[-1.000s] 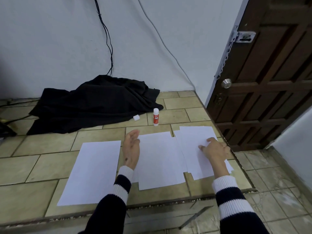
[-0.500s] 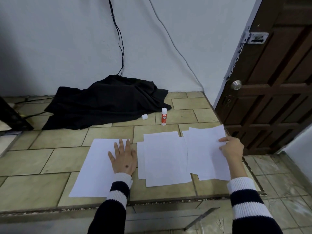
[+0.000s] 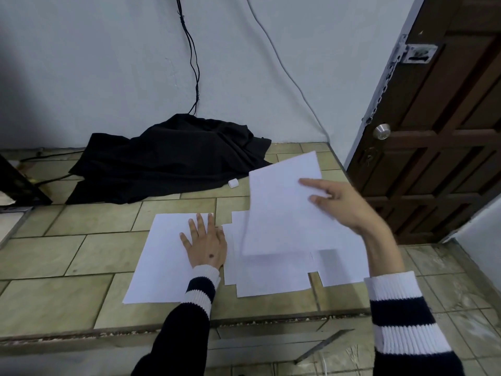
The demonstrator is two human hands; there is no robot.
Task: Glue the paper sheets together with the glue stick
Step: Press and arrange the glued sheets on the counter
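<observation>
White sheet [image 3: 282, 210] lifted, apparently pinched, by right hand [image 3: 343, 206].

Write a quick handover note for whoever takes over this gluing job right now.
Left hand: flat, pressing the left sheet to the tiled ledge.
Right hand: holds one lifted sheet above the middle stack.
The small white cap lies by the black cloth; the glue stick is out of sight.
Done: sheets laid out.
Left: no gluing visible; find the stick, glue, join.
</observation>
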